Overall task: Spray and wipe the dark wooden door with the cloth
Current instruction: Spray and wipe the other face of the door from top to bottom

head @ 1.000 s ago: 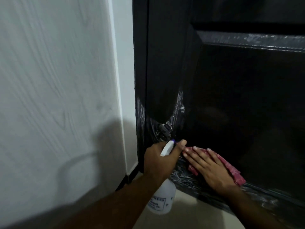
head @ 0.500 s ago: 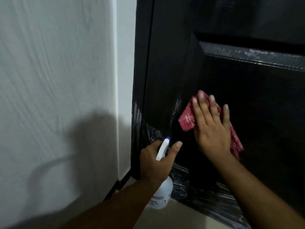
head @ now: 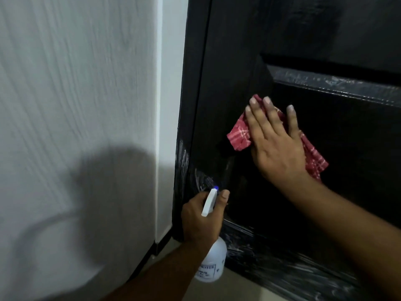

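Observation:
The dark wooden door (head: pixel 325 35) fills the right half of the view, with a recessed panel and wet streaks along its lower edge. My right hand (head: pixel 275 144) lies flat with straight fingers on a red patterned cloth (head: pixel 238 135), pressing it against the door at the panel's left edge. Lower down, my left hand (head: pixel 200 220) grips the neck of a white spray bottle (head: pixel 211 263), its blue-tipped nozzle pointing at the door's lower left corner.
A white textured wall (head: pixel 76 94) stands to the left, with a dark skirting strip (head: pixel 149 255) at its foot. The door frame (head: pixel 191 105) runs down between wall and door. Pale floor (head: pixel 238 290) shows beneath the bottle.
My right hand has slid the cloth up from the door's bottom rail to the panel's left edge. The left hand with the bottle has stayed at about the same spot.

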